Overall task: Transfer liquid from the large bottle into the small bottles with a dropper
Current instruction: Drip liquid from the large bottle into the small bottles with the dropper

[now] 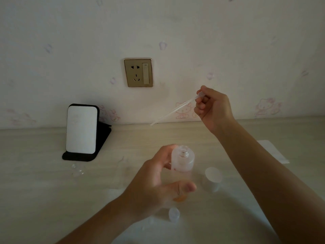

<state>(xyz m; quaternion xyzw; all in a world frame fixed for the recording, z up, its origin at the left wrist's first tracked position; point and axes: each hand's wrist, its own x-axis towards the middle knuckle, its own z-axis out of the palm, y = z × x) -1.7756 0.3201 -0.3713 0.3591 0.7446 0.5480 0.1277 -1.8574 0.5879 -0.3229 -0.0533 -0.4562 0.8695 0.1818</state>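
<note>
The large frosted bottle [183, 160] stands uncapped in the middle of the table, and my left hand [154, 184] grips its body with fingers behind and thumb in front. High above and to the right, my right hand [213, 107] pinches the bulb of a clear plastic dropper [173, 110], whose tip slants down to the left, well clear of the bottle's mouth. A small clear bottle [174, 215] stands near the front, below my left hand. Two more small clear pieces [77, 169] lie at the left; whether they are bottles or caps is unclear.
The large bottle's white cap [213, 178] stands just right of it. A mirror on a black folding stand [81, 132] is at the back left. White paper [274, 152] lies at the right. A wall socket [138, 72] sits above the table.
</note>
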